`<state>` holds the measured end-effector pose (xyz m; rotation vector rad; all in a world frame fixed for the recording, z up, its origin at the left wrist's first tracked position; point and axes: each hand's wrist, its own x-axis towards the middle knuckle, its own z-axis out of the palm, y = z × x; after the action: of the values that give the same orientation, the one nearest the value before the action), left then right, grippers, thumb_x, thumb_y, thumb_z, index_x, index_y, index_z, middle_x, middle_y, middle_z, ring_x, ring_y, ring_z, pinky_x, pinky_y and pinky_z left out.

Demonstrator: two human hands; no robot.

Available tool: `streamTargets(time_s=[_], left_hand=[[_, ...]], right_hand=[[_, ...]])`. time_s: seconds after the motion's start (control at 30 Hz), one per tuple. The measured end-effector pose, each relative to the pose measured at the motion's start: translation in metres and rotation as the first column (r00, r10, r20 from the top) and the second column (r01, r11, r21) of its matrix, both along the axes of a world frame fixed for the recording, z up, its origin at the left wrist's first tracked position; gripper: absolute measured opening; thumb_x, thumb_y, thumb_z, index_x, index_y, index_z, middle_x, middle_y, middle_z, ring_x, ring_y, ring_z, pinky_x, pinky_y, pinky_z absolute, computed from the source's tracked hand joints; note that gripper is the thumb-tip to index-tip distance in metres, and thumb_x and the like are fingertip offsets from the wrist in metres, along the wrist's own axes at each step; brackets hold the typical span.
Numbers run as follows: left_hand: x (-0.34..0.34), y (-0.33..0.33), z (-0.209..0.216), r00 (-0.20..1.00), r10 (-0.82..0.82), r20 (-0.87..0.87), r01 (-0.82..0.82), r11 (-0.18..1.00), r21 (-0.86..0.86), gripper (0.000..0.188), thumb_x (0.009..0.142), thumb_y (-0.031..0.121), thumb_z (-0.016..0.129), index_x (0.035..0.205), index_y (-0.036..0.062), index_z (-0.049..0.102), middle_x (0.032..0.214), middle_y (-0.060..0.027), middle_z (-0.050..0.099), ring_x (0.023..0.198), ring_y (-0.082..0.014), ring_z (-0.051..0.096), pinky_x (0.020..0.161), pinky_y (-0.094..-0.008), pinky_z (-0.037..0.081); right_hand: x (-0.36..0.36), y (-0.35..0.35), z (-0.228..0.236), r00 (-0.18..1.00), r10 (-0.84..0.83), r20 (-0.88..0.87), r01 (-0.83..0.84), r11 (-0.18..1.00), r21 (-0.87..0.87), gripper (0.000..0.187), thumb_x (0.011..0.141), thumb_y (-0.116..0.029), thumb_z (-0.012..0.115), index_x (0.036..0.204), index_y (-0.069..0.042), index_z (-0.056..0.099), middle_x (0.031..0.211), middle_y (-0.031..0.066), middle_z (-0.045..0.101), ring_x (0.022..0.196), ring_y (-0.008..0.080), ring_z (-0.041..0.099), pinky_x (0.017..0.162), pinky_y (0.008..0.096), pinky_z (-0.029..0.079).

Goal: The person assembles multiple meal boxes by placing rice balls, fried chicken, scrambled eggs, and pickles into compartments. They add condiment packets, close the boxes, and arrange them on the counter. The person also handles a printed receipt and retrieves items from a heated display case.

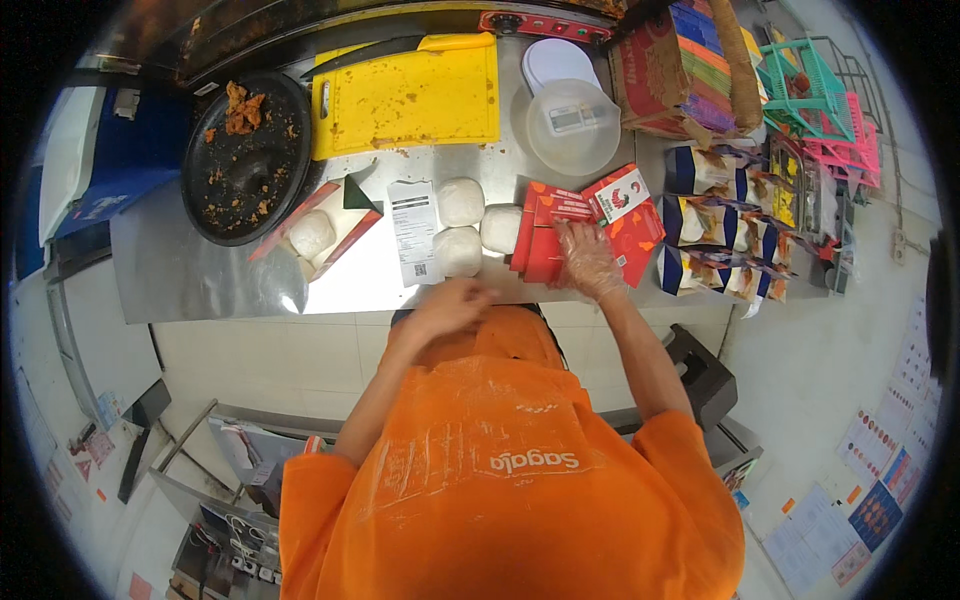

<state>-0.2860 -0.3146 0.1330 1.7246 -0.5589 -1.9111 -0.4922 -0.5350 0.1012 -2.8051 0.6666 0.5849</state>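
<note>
My right hand (588, 258), in a clear plastic glove, is bent over a red carton (543, 250) and grips its edge. Under and behind it lies another red carton (630, 225) with a white panel. My left hand (455, 308) hovers bare at the counter's near edge, in front of the white bundles, its fingers loosely stretched and holding nothing. Three rounded white bundles sit close together: a far one (461, 203), a near one (458, 252) and one on the right (501, 229) touching the red carton. A long printed receipt (414, 230) lies to their left.
Farther left, another white bundle (312, 233) rests on an opened red-edged wrapper. Behind are a black round pan (262, 190) with crumbs, a yellow cutting board (420, 100) bearing a yellow-handled knife (455, 42), and a clear tub (575, 140). Packaged goods (700, 220) line the right.
</note>
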Motion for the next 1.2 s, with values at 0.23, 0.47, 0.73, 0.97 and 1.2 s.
streamTargets(time_s=[0.23,0.47,0.73,0.97,1.2], left_hand=[[-0.033,-0.049,0.012,0.835,0.456,-0.310,-0.476,0.879,0.011,0.064,0.103,0.050,0.052,0.145,0.0040,0.042,0.130,-0.0120,0.060,0.104,-0.0252,0.067,0.087,-0.0394,0.057],[0.032,0.037,0.027,0.539,0.782,-0.313,-0.741,0.617,0.264,0.061,0.104,0.051,0.048,0.143,0.0040,0.047,0.136,-0.0126,0.057,0.117,-0.0220,0.061,0.095,-0.0411,0.056],[0.024,0.188,-0.050,0.691,0.680,-0.245,-0.710,0.703,-0.050,0.058,0.103,0.027,0.058,0.152,0.0032,0.039,0.140,-0.0118,0.056,0.124,-0.0217,0.058,0.100,-0.0336,0.053],[0.072,0.161,-0.038,0.937,0.348,0.017,-0.330,0.870,0.367,0.056,0.091,0.009,0.055,0.145,-0.0044,0.045,0.134,-0.0173,0.059,0.113,-0.0223,0.064,0.091,-0.0326,0.056],[0.087,0.168,-0.031,0.780,0.543,0.312,-0.593,0.800,0.092,0.051,0.096,0.016,0.054,0.142,-0.0064,0.047,0.135,-0.0225,0.058,0.124,-0.0284,0.057,0.107,-0.0370,0.041]], right_hand=[[0.037,-0.022,0.038,0.858,0.214,0.467,-0.373,0.885,0.279,0.023,0.082,-0.019,0.074,0.098,-0.005,0.066,0.094,0.0158,0.064,0.100,0.0359,0.063,0.090,0.0498,0.049],[0.116,0.101,0.080,0.789,0.451,0.417,-0.580,0.770,0.265,0.034,0.096,-0.029,0.056,0.126,-0.011,0.057,0.117,0.0184,0.063,0.109,0.0375,0.062,0.095,0.0517,0.049],[0.180,0.222,0.064,0.486,0.822,0.296,-0.756,0.226,0.614,0.034,0.088,-0.032,0.064,0.113,-0.009,0.065,0.107,0.0140,0.063,0.112,0.0323,0.060,0.097,0.0452,0.048],[0.198,0.226,0.087,0.402,0.816,0.415,-0.837,0.143,0.528,0.024,0.085,-0.028,0.067,0.098,-0.008,0.072,0.106,0.0140,0.068,0.102,0.0302,0.065,0.090,0.0441,0.052],[0.163,0.147,0.025,0.919,-0.391,-0.049,0.393,0.898,0.197,0.055,0.091,-0.022,0.063,0.144,-0.011,0.052,0.124,0.0294,0.057,0.115,0.0436,0.057,0.100,0.0498,0.048]])
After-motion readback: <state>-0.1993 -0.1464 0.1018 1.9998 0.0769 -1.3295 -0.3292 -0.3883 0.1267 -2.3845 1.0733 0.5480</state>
